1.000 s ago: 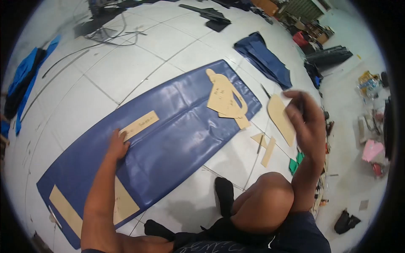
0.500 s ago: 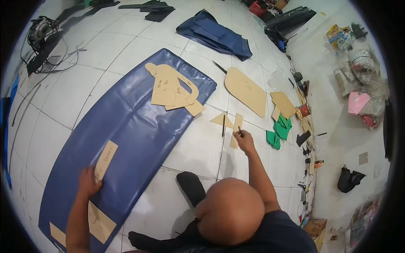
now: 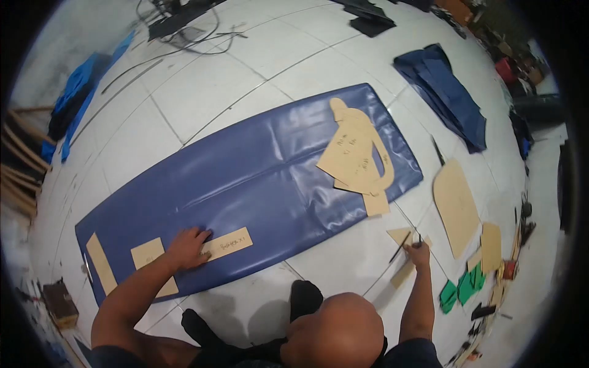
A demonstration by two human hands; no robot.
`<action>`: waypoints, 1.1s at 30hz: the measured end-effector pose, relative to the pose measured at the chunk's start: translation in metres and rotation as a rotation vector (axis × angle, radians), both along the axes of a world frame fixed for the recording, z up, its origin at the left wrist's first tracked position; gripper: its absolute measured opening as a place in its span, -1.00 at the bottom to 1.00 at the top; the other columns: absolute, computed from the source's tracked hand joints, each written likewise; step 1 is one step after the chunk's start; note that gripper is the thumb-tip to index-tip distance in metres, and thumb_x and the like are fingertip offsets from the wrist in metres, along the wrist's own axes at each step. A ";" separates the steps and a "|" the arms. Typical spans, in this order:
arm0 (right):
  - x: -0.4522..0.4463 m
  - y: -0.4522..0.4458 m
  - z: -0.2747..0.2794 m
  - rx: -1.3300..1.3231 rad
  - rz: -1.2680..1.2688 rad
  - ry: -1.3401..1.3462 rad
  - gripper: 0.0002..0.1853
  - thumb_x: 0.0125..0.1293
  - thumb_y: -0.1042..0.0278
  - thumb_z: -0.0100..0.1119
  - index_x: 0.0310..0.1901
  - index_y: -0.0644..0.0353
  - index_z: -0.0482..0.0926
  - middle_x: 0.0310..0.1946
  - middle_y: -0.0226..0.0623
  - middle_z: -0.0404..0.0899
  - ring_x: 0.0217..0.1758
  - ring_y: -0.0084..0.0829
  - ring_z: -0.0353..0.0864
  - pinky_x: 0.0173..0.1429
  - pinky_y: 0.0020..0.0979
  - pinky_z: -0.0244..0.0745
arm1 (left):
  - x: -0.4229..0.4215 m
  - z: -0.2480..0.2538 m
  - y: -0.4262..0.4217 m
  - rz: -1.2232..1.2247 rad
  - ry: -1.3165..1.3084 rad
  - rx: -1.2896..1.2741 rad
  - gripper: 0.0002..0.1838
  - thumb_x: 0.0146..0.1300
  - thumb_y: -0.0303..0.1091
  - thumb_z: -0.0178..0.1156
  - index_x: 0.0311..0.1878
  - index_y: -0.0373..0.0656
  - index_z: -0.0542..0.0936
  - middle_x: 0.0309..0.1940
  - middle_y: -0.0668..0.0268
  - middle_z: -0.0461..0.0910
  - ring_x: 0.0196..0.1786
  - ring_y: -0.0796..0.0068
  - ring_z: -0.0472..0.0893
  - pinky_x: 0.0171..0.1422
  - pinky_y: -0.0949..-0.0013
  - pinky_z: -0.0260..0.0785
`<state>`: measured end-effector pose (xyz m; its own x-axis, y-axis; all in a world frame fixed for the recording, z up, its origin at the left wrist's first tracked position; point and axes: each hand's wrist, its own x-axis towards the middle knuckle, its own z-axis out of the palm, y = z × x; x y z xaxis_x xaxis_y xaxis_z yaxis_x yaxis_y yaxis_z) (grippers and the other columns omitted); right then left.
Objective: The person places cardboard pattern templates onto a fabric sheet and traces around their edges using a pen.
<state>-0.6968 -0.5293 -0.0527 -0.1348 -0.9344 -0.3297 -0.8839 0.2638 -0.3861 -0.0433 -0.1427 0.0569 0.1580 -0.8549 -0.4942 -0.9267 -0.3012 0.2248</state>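
Note:
My left hand lies with spread fingers on the left end of a tan card strip with handwriting on it. The strip rests on a folded dark blue vinyl sheet. Left of that hand are a wider card piece, partly hidden by my forearm, and a narrow card strip. My right hand is closed on a slim dark pen, above the floor beside the sheet. Beneath it are a card strip, a small triangular card and a dark stick.
Card patterns overlap on the sheet's right end. A large card lies on the tiled floor, near green fabric pieces and folded blue material. Cables lie at the back. Black-clad feet stand at the sheet's near edge.
The view has turned, so the blue sheet now lies more crosswise. My left hand stays on the written strip, its fingers now spread further over it. My right hand still holds the pen.

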 end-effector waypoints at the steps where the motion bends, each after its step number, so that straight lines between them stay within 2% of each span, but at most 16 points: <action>1: 0.002 -0.001 0.003 0.019 -0.028 -0.046 -0.48 -0.06 0.17 0.69 -0.26 0.33 0.57 -0.38 -0.26 0.64 -0.38 -0.42 0.62 -0.24 -0.33 0.56 | -0.003 -0.001 -0.013 0.029 -0.003 0.014 -0.24 0.18 -0.06 0.36 0.44 -0.02 0.39 0.19 0.04 0.46 0.29 -0.02 0.46 0.41 0.00 0.28; 4: 0.007 -0.001 0.014 0.060 -0.034 -0.117 -0.54 -0.04 0.22 0.69 -0.33 0.28 0.55 -0.45 -0.35 0.58 -0.43 -0.46 0.58 -0.30 -0.37 0.50 | -0.023 -0.007 -0.050 0.077 0.095 -0.043 -0.35 0.22 -0.12 0.33 0.38 -0.06 0.46 0.20 0.05 0.46 0.29 -0.01 0.45 0.41 0.02 0.28; 6: 0.002 -0.002 0.019 0.073 -0.020 -0.135 -0.56 -0.01 0.24 0.68 -0.35 0.27 0.53 -0.48 -0.38 0.55 -0.45 -0.48 0.55 -0.33 -0.39 0.47 | -0.043 -0.022 -0.073 0.104 0.178 -0.210 -0.41 0.23 -0.17 0.32 0.33 -0.10 0.50 0.22 0.04 0.46 0.30 -0.01 0.44 0.44 0.04 0.25; 7: -0.001 -0.003 0.020 0.033 0.005 -0.186 -0.61 0.06 0.25 0.63 -0.35 0.25 0.54 -0.48 -0.39 0.54 -0.46 -0.50 0.54 -0.35 -0.41 0.43 | -0.057 -0.032 -0.088 0.114 0.177 -0.211 -0.41 0.23 -0.17 0.32 0.33 -0.10 0.50 0.22 0.04 0.46 0.30 -0.01 0.44 0.44 0.04 0.25; 9: -0.006 -0.007 0.025 -0.005 0.044 -0.233 -0.66 0.13 0.26 0.59 -0.34 0.24 0.55 -0.48 -0.39 0.54 -0.47 -0.51 0.53 -0.37 -0.42 0.40 | -0.082 -0.053 -0.111 0.188 0.129 -0.507 -0.45 0.22 -0.19 0.33 0.27 -0.11 0.54 0.22 0.03 0.46 0.32 -0.01 0.42 0.49 0.02 0.20; 12: -0.022 -0.011 0.044 -0.012 0.128 -0.446 -0.74 0.29 0.25 0.44 -0.30 0.21 0.56 -0.47 -0.42 0.54 -0.49 -0.55 0.52 -0.46 -0.48 0.31 | -0.098 -0.057 -0.125 0.276 0.039 -0.526 -0.49 0.20 -0.21 0.35 0.23 -0.09 0.57 0.20 0.02 0.46 0.29 -0.05 0.42 0.43 -0.05 0.24; 15: -0.012 -0.013 0.068 -0.053 -0.125 -0.443 -0.79 0.43 0.19 0.28 -0.16 0.15 0.55 -0.37 -0.47 0.57 -0.51 -0.61 0.51 -0.57 -0.58 0.15 | -0.102 -0.062 -0.128 0.327 0.041 -0.535 -0.51 0.20 -0.21 0.36 0.19 -0.10 0.58 0.18 0.03 0.45 0.30 -0.04 0.40 0.44 -0.07 0.21; 18: 0.016 -0.025 0.075 -0.350 -0.416 -0.584 -0.82 0.44 0.20 0.25 -0.12 0.09 0.54 -0.28 -0.47 0.61 -0.44 -0.65 0.49 -0.53 -0.62 0.15 | -0.101 -0.061 -0.129 0.356 0.055 -0.550 -0.55 0.19 -0.21 0.37 0.15 -0.10 0.61 0.17 0.04 0.45 0.29 -0.04 0.40 0.43 -0.05 0.21; 20: 0.070 -0.030 0.078 -0.452 -0.311 -0.637 -0.81 0.36 0.42 0.18 -0.03 0.19 0.64 -0.28 -0.35 0.66 -0.43 -0.61 0.52 -0.48 -0.60 0.23 | -0.100 -0.065 -0.130 0.374 0.044 -0.559 -0.57 0.20 -0.22 0.36 0.13 -0.11 0.61 0.16 0.06 0.46 0.28 -0.03 0.41 0.43 -0.04 0.21; 21: 0.102 -0.029 0.074 -0.324 -0.142 -0.609 -0.82 0.40 0.32 0.19 -0.03 0.14 0.60 -0.20 -0.37 0.65 -0.37 -0.64 0.52 -0.48 -0.61 0.23 | -0.099 -0.065 -0.132 0.385 0.039 -0.574 -0.59 0.20 -0.23 0.35 0.12 -0.11 0.62 0.14 0.07 0.47 0.26 -0.01 0.43 0.42 -0.03 0.21; 23: 0.207 -0.018 0.078 0.080 -0.236 -0.912 -0.73 0.44 0.25 0.18 0.08 0.15 0.53 -0.01 -0.31 0.65 -0.22 -0.61 0.60 -0.46 -0.63 0.28 | -0.095 -0.060 -0.140 0.425 0.054 -0.572 -0.60 0.20 -0.25 0.34 0.11 -0.12 0.62 0.12 0.10 0.49 0.25 0.01 0.44 0.40 -0.02 0.22; 24: 0.264 -0.005 0.059 0.090 -0.130 -0.939 -0.70 0.44 0.26 0.17 0.11 0.17 0.50 0.03 -0.27 0.65 -0.17 -0.51 0.69 -0.51 -0.67 0.27 | -0.094 -0.058 -0.143 0.475 0.074 -0.570 -0.61 0.20 -0.26 0.32 0.10 -0.13 0.63 0.09 0.12 0.51 0.24 0.04 0.45 0.39 -0.01 0.23; 27: 0.414 0.025 0.070 0.544 -0.111 -1.234 -0.61 0.41 0.26 0.25 0.18 0.16 0.43 -0.01 -0.24 0.67 -0.17 -0.41 0.76 -0.54 -0.65 0.30 | -0.088 -0.058 -0.151 0.572 0.084 -0.638 -0.63 0.20 -0.30 0.30 0.08 -0.15 0.63 0.01 0.14 0.54 0.18 0.06 0.49 0.35 0.04 0.25; 28: 0.452 0.030 0.045 0.469 -0.039 -1.335 -0.62 0.40 0.24 0.28 0.14 0.16 0.44 -0.04 -0.24 0.68 -0.18 -0.42 0.76 -0.59 -0.70 0.20 | -0.085 -0.057 -0.152 0.569 0.078 -0.641 -0.63 0.20 -0.30 0.30 0.08 -0.15 0.63 0.01 0.14 0.54 0.18 0.06 0.49 0.35 0.04 0.25; 30: 0.506 0.032 0.069 0.599 0.002 -1.381 -0.58 0.40 0.29 0.26 0.19 0.33 0.47 0.02 -0.15 0.63 -0.05 -0.31 0.73 -0.26 -0.49 0.48 | -0.080 -0.054 -0.152 0.676 0.136 -0.618 -0.67 0.25 -0.27 0.27 0.07 -0.13 0.63 0.01 0.18 0.52 0.17 0.13 0.47 0.37 0.04 0.19; 33: 0.559 0.033 0.058 0.619 -0.043 -1.434 -0.58 0.43 0.23 0.25 0.17 0.33 0.47 0.03 -0.15 0.63 -0.06 -0.34 0.74 -0.32 -0.50 0.44 | -0.069 -0.056 -0.149 0.729 0.137 -0.636 -0.68 0.24 -0.29 0.27 0.06 -0.13 0.63 -0.01 0.18 0.53 0.15 0.11 0.49 0.35 0.06 0.21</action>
<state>-0.1378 -0.4966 0.0052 0.5950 -0.6136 -0.5191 0.1259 0.7090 -0.6939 -0.1127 -0.2919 0.0006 0.7292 -0.6837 -0.0282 -0.5151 -0.5756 0.6350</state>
